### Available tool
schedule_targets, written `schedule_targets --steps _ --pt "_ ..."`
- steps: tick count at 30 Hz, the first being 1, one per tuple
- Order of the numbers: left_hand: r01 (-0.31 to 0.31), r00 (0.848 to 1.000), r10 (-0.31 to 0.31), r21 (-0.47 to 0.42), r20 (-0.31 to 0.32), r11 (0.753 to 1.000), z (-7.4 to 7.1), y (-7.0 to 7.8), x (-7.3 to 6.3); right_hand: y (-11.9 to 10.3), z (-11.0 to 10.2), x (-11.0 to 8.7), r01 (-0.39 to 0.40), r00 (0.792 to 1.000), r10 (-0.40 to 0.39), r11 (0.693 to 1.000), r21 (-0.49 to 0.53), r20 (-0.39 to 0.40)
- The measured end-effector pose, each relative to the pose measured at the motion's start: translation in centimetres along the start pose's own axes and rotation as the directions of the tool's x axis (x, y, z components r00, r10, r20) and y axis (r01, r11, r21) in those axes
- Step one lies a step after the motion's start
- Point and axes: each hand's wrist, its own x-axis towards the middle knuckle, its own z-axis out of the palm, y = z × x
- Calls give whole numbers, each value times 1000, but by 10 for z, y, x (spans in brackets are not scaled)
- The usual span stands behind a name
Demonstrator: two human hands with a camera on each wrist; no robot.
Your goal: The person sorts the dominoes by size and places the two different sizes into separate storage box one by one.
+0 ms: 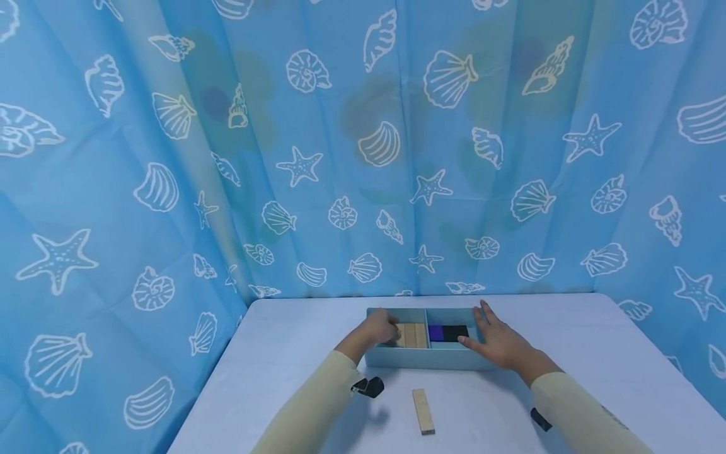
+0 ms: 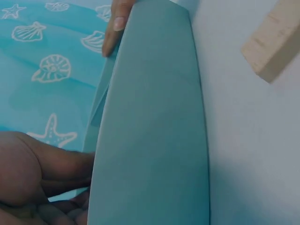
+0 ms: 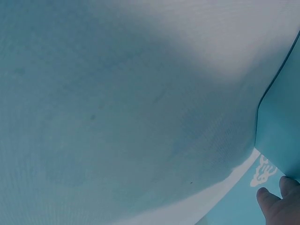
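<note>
A light blue box [image 1: 448, 359] with a divider stands on the table. Several wooden blocks [image 1: 415, 335] lie side by side in its left compartment; a purple block [image 1: 435, 333] and a black block [image 1: 455, 333] are in the right one. My left hand [image 1: 379, 328] reaches into the left compartment, fingers bent at the leftmost wooden block. The front wall hides its fingertips in the left wrist view, so I cannot tell whether it grips that block. My right hand [image 1: 501, 340] rests on the box's right end with fingers spread, thumb near the front rim.
One wooden block [image 1: 423, 411] lies alone on the white table [image 1: 306, 328], in front of the box. A blue shell-patterned curtain [image 1: 351, 189] hangs behind and beside the table. Black straps [image 1: 371, 386] hang below the sleeves.
</note>
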Motion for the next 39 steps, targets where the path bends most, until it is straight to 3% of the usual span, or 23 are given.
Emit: schedule_targets --steps 13,23,39 --pt "-84 996 90 -193 22 978 -7 -12 -17 3 7 1 7 1000 -7 1000 -2 7" --pt "-133 991 137 -218 2 967 -9 -12 -38 3 6 2 26 1000 -26 999 -18 14" --pt "-182 983 178 -234 -39 955 9 -18 -61 3 -2 4 31 999 -31 999 -27 17"
